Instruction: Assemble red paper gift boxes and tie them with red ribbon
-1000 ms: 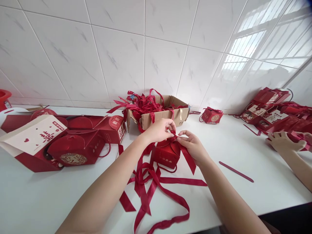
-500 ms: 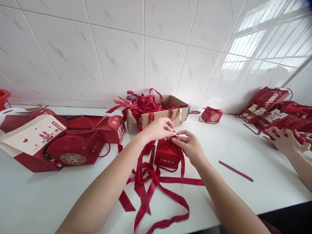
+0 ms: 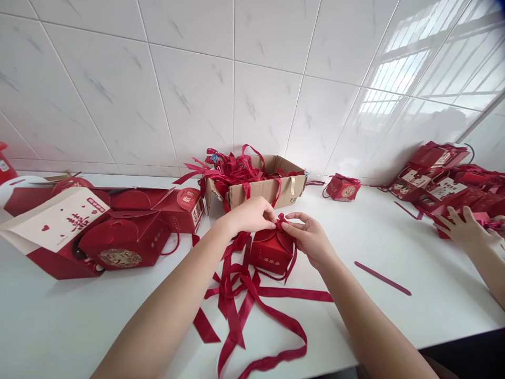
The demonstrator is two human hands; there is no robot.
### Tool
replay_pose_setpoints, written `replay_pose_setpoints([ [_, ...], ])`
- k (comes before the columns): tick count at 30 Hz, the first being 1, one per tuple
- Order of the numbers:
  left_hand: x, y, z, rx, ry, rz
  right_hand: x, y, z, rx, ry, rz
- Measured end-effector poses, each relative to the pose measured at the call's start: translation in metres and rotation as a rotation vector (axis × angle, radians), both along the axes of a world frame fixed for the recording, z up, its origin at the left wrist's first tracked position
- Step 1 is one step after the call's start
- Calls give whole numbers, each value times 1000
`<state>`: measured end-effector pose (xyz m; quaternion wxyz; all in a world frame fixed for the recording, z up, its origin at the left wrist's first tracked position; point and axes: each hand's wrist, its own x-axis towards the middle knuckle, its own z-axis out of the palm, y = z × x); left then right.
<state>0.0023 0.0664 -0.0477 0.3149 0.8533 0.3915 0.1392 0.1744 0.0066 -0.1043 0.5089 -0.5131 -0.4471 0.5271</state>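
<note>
A small red gift box (image 3: 272, 255) with pale lettering stands on the white table between my hands. On its top sits a dark red ribbon bow (image 3: 281, 223). My left hand (image 3: 258, 215) pinches the bow's left side, its fingertips partly hidden behind the hand. From the right, my right hand (image 3: 311, 237) grips the other side of the bow between thumb and fingers. A ribbon end hangs down the box's right side, and a twisted cord handle lies at its front. Loose red ribbons (image 3: 236, 316) lie tangled on the table just in front of the box.
Behind stands a cardboard box (image 3: 256, 193) heaped with red ribbons. Several red gift boxes (image 3: 126, 239) crowd the left, and more (image 3: 430, 184) are piled at the far right near another person's hands (image 3: 469, 231). One tied box (image 3: 342, 188) and a flat red strip (image 3: 382, 278) lie between.
The bow now shows more plainly on the box top as my left hand has lowered slightly and drawn left. At the right, the other person's hands have shifted with a red box.
</note>
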Motion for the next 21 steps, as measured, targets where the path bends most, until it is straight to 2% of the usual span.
replay_pose_setpoints([
  [8,10,-8,-2,72,45,110,-2,-3,3,3,-43,-12],
  [16,7,-13,5,96,103,117,-2,-5,7,72,-195,-56],
  [21,4,-10,5,76,126,56,4,9,-8,269,-362,-244],
])
